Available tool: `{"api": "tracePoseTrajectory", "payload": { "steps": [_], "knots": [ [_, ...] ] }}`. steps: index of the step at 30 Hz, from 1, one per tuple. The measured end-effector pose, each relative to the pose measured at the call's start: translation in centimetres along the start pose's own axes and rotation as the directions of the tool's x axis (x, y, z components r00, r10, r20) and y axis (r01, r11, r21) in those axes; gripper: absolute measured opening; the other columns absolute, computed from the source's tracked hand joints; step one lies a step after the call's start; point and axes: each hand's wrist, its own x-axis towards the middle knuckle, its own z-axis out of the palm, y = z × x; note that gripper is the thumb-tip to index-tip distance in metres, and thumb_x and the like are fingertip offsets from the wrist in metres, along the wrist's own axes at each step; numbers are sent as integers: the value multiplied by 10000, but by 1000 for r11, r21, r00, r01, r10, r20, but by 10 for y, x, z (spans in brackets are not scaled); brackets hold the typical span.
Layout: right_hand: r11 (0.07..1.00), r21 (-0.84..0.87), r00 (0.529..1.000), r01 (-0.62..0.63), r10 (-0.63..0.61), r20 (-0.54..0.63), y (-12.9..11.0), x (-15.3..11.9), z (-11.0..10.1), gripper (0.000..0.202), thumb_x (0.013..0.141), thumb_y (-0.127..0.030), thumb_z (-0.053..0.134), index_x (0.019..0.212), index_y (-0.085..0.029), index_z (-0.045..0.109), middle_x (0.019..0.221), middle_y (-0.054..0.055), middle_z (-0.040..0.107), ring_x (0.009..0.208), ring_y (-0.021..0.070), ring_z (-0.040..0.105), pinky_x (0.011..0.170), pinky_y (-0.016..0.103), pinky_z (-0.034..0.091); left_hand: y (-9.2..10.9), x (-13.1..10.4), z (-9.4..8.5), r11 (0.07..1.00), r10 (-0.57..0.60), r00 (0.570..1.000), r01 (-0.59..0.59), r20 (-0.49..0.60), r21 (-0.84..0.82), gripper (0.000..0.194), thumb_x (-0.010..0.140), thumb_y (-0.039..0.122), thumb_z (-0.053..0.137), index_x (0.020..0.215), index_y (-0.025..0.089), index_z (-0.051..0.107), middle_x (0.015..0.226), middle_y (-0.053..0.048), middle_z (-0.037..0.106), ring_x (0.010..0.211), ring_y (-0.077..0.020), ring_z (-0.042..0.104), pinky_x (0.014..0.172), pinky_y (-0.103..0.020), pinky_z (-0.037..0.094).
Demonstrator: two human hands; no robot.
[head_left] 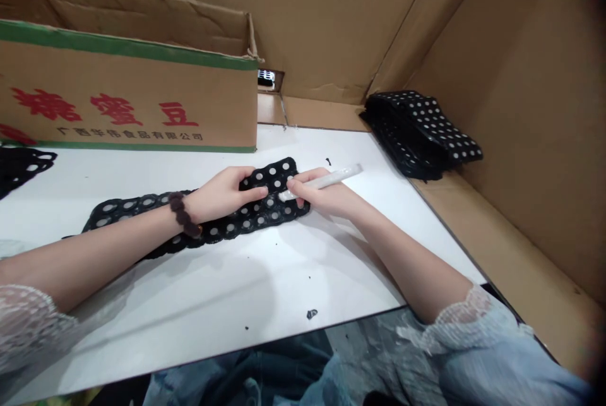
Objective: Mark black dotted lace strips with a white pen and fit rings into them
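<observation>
The long, flat, black strip [230,228] is dotted in pale, perhaps greyish white; the slim pen-shaped tool [333,177] is whitish.

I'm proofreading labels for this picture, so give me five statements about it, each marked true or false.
1. The right hand holds a white pen-like tool. True.
2. The carton has red lettering on its front. True.
3. The left hand is inside the carton. False: the left hand is on the dotted black strip.
4. A dark bracelet circles the right wrist. False: the bracelet is on the left wrist.
5. The dotted black bundle lies left of the carton. False: the bundle lies to its right.
</observation>
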Motion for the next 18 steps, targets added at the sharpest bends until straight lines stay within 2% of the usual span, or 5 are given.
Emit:
{"api": "tracePoseTrajectory", "payload": {
  "steps": [6, 8, 12, 18],
  "knots": [
    [997, 19, 997, 71, -70, -23, 4, 1, 11, 344, 800, -361, 415, 538, -147, 477, 512, -26, 426, 493, 69, 374, 471, 226, 258, 3, 0, -4, 995, -24, 996, 15, 89, 96, 399, 623, 498, 610, 834, 170, 528, 796, -9, 612, 699, -176, 555, 574, -242, 396],
    [996, 21, 996, 87, -87, -23, 3, 1, 12, 335, 805, -345, 405, 537, -151, 456, 511, -32, 398, 497, 70, 357, 476, 228, 253, 4, 1, -6, 993, -34, 993, 21, 110, 115, 387, 617, 501, 613, 806, 172, 534, 762, -4, 612, 670, -170, 554, 551, -238, 389],
    [992, -3, 991, 127, -127, -41, -1, 0, 14, 328, 810, -340, 403, 539, -157, 406, 571, -26, 387, 528, 71, 345, 491, 234, 245, 5, 1, -8, 998, -55, 985, 48, 161, 48, 316, 643, 473, 591, 765, 183, 564, 745, 11, 629, 666, -163, 566, 560, -235, 401],
    [988, -64, 986, 142, -147, -78, -3, -2, 18, 338, 811, -326, 412, 527, -165, 327, 583, -26, 348, 542, 74, 327, 506, 241, 242, 6, -1, -5, 982, -168, 979, 177, 116, -71, 300, 606, 430, 633, 783, 188, 609, 772, 6, 659, 699, -180, 595, 593, -254, 436]
  ]
}}
